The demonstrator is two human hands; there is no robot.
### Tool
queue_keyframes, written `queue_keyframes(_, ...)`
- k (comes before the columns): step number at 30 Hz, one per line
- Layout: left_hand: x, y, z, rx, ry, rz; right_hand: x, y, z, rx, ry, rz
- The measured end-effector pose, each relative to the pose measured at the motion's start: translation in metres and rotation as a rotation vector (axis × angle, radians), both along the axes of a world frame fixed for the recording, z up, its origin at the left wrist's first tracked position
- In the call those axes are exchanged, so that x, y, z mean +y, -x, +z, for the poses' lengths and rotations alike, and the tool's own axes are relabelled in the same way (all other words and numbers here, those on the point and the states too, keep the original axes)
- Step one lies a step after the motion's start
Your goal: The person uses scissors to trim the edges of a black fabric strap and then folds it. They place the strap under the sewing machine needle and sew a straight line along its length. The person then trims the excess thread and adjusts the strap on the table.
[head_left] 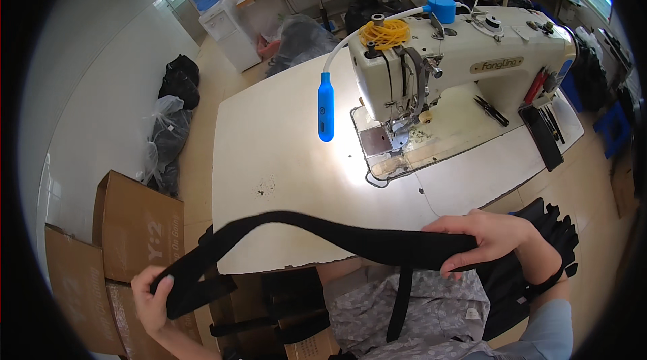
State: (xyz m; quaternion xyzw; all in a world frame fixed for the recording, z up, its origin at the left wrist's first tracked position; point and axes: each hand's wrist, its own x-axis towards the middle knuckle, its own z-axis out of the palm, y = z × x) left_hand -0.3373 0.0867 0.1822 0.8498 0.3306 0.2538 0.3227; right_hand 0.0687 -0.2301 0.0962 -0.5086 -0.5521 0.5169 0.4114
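Note:
A long black fabric strap [290, 224] arches from one hand to the other over the near edge of the white sewing table [269, 158]. My left hand [153, 299] grips its left end, thumb on top. My right hand [485, 239] pinches the wider right part, with another band running down beside my forearm. A narrow length hangs toward my lap. Beyond the strap stands a white sewing machine [458, 63] with yellow cord [384, 33] on top, a blue lamp [325, 107] on a bendable neck, and black snips [490, 109] on its bed.
Cardboard boxes [138, 225] stand at my left, below bagged bundles [168, 138] by the wall. A stack of black pieces [546, 225] lies at my right. A black tray [539, 138] rests beside the machine. A water dispenser [229, 40] and further worktables fill the back.

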Motion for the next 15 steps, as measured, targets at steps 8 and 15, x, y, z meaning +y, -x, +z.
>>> queue_keyframes(8,-0.085,0.02,-0.057,-0.268,0.378,-0.217,0.201,0.071,0.083,-0.436,-0.876,-0.205)
queue_keyframes(15,-0.071,-0.206,-0.066,-0.711,0.437,-0.181,0.238,0.044,0.061,-0.846,-1.031,-0.702)
